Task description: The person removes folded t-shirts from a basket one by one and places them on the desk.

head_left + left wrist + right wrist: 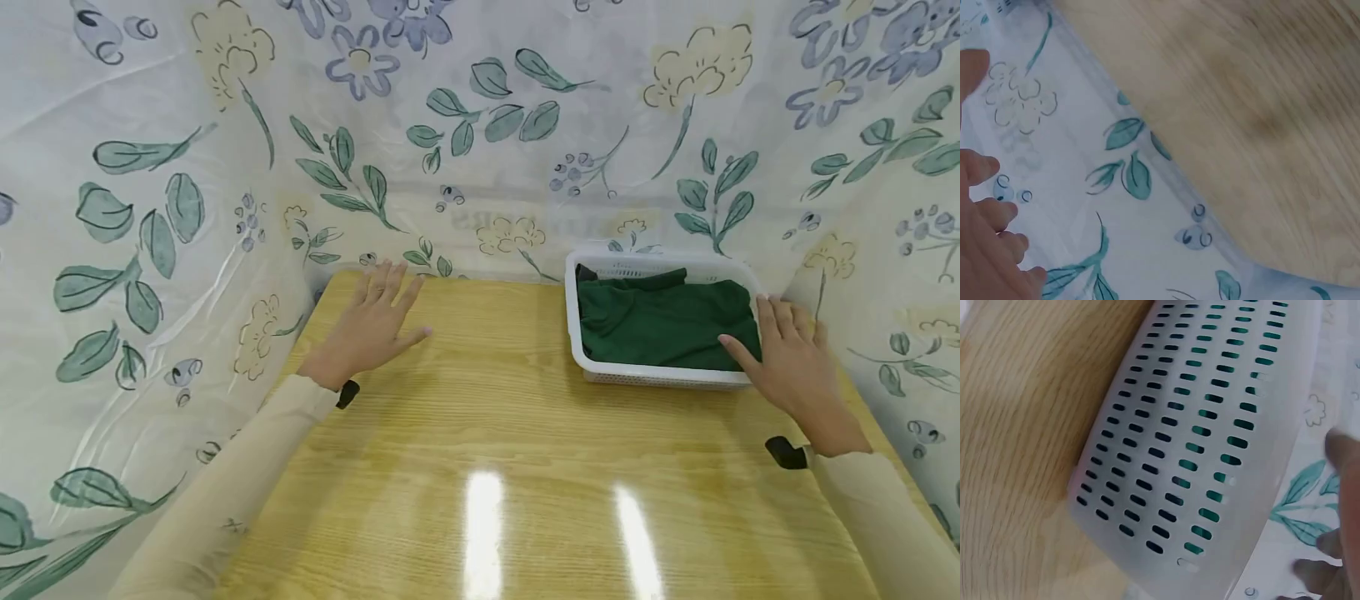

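So here's the setup: a wooden table (pixel 480 417) boxed in on three sides by a floral cloth (pixel 187 167) with green leaves plus blue and yellow flowers. At the far right of the table sits a white slotted plastic basket (pixel 652 375), and inside it there's a folded dark green garment (pixel 660 321) filling most of the space.

The right hand (pixel 787 362) is at the basket's near right corner, fingers mostly straight and laid over the rim, with the thumb reaching onto the green fabric. It isn't really gripping anything, more like resting there. From the right wrist view you mostly get the basket's perforated wall (pixel 1197 437) up close with green showing through the slots, and blurry fingertips (pixel 1329 562) at the edge over the cloth.

The left hand (pixel 371 321) is well apart from the basket, at the table's far left corner, flat and relaxed with fingers spread, holding nothing. The left wrist view shows its fingers (pixel 988 237) next to the cloth where it meets the table edge. Both arms are in beige sleeves (pixel 225 492).
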A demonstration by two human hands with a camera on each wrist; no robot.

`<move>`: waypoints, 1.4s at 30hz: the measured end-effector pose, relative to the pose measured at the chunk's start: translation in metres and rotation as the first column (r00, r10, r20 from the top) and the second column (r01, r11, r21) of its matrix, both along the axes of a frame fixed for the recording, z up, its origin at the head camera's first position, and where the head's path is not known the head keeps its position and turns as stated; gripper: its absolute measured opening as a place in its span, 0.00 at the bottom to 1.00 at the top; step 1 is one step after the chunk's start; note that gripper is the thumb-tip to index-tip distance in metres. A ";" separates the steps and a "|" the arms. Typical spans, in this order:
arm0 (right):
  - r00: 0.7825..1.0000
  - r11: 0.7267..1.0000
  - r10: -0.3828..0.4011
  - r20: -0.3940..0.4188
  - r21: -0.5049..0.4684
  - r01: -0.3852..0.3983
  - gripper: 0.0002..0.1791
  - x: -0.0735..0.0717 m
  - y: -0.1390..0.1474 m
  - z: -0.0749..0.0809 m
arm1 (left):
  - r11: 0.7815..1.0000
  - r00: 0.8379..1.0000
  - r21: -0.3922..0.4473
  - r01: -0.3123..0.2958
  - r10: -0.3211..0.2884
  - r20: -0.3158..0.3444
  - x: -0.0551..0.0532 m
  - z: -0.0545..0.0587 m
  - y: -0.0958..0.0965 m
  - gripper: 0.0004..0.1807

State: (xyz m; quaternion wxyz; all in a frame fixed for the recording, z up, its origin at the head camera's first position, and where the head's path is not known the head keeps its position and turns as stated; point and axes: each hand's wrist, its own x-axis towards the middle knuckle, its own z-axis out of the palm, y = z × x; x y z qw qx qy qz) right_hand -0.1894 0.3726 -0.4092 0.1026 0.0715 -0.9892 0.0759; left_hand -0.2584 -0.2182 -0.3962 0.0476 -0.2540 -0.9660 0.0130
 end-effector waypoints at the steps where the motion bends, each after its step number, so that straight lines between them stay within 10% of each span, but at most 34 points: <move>1: 1.000 1.000 0.000 -0.007 -0.003 0.000 0.48 0.000 0.001 -0.001 | 1.000 1.000 0.007 0.007 -0.008 0.003 -0.001 0.000 0.003 0.47; 14: 0.994 0.991 0.014 -0.113 -0.129 -0.028 0.22 -0.017 0.002 -0.006 | 0.966 0.970 0.177 0.189 -0.155 -0.189 -0.014 0.001 0.079 0.17; 25: 0.999 0.978 -0.038 -0.011 -0.205 0.035 0.23 -0.036 0.010 -0.013 | 0.876 0.970 0.430 0.218 -0.243 0.004 -0.025 -0.001 0.164 0.13; 33: 0.993 0.977 -0.082 0.079 -0.193 0.096 0.27 -0.039 0.005 -0.007 | 0.872 0.949 0.417 0.258 -0.309 0.060 -0.035 -0.001 0.215 0.12; 42: 0.971 0.983 -0.106 0.216 -0.124 0.135 0.19 -0.043 0.004 -0.002 | 0.914 0.918 0.186 0.361 -0.383 0.100 -0.035 0.000 0.245 0.23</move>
